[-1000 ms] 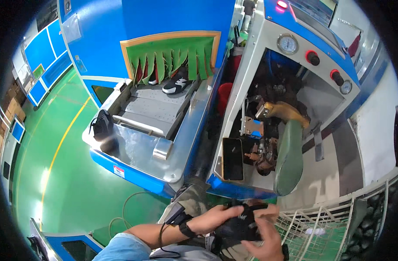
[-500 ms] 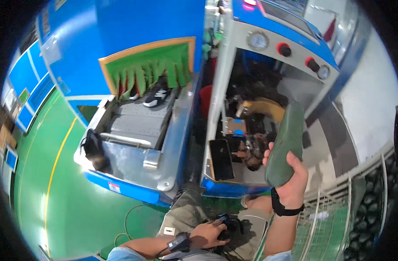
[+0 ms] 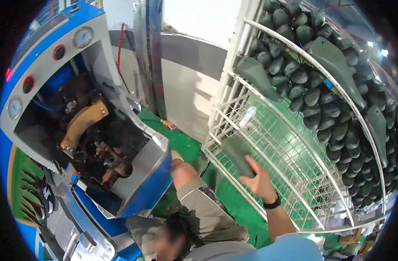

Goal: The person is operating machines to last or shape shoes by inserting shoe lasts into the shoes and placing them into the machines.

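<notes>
Green floor (image 3: 234, 204) runs under you, between a blue and steel machine (image 3: 77, 130) on your left and a white wire rack (image 3: 290, 143) on your right. Your right hand (image 3: 260, 180) is raised in front of the rack's lower wire shelf, fingers (image 3: 252, 164) spread loosely and mostly open, with a dark green shoe last (image 3: 239, 153) lying against the fingertips, just at the mesh. You cannot tell from this angle whether the fingers grip the last or only touch it. Your left hand is out of view. Higher on the rack, many more dark lasts (image 3: 329, 95) hang packed in rows, well apart from your hand. Inside the machine's open front sits a tan curved part (image 3: 82, 123) among dark metal workings, with round gauges (image 3: 83, 37) and red buttons (image 3: 58, 52) on the grey panel above. Below you, another person (image 3: 181, 226) crouches between machine and rack, knee up.
</notes>
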`<action>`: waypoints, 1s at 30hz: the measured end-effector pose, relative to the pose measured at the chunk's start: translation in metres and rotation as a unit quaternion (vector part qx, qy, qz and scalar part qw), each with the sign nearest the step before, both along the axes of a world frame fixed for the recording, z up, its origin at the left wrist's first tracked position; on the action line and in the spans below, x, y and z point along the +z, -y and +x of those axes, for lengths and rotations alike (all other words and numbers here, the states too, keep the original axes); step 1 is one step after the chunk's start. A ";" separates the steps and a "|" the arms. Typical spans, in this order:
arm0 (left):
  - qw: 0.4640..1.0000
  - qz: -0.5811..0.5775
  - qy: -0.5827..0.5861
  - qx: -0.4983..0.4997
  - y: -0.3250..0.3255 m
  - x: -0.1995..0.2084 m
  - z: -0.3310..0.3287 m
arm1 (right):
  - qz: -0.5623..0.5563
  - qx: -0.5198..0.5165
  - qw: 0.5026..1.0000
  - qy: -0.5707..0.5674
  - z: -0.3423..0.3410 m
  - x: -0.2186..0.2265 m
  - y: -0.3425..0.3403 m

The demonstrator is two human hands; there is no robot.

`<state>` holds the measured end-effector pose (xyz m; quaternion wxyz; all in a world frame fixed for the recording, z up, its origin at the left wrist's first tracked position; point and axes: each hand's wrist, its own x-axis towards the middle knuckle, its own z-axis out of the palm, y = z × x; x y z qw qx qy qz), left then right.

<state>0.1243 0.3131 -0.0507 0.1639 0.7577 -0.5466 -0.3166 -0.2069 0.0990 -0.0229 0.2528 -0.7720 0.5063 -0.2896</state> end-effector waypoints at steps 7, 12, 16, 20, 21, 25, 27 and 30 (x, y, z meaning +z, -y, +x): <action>1.000 -0.013 -0.022 0.015 0.016 -0.035 -0.009 | 0.081 -0.333 0.914 -0.216 -0.043 -0.003 0.063; 0.999 0.041 -0.006 0.014 0.027 -0.023 -0.021 | 0.052 -0.314 0.936 -0.153 -0.094 -0.031 0.123; 0.999 -0.027 -0.002 0.038 0.032 -0.029 -0.025 | 0.051 -0.321 0.934 -0.150 -0.088 -0.033 0.166; 0.999 0.002 0.020 0.049 0.035 -0.038 -0.019 | 0.098 -0.266 0.957 0.066 -0.047 -0.018 0.225; 0.999 0.000 0.017 0.048 0.038 -0.039 -0.019 | 0.111 -0.276 0.952 0.078 -0.045 -0.027 0.247; 0.997 0.039 0.039 0.062 0.046 -0.036 -0.026 | 0.078 -0.297 0.927 0.214 -0.017 -0.066 0.330; 0.993 0.064 0.050 0.080 0.047 -0.040 -0.024 | 0.099 -0.352 0.903 0.224 0.017 -0.058 0.354; 0.996 0.009 0.044 0.073 0.051 -0.047 -0.025 | 0.009 -0.373 0.923 0.097 0.012 -0.085 0.407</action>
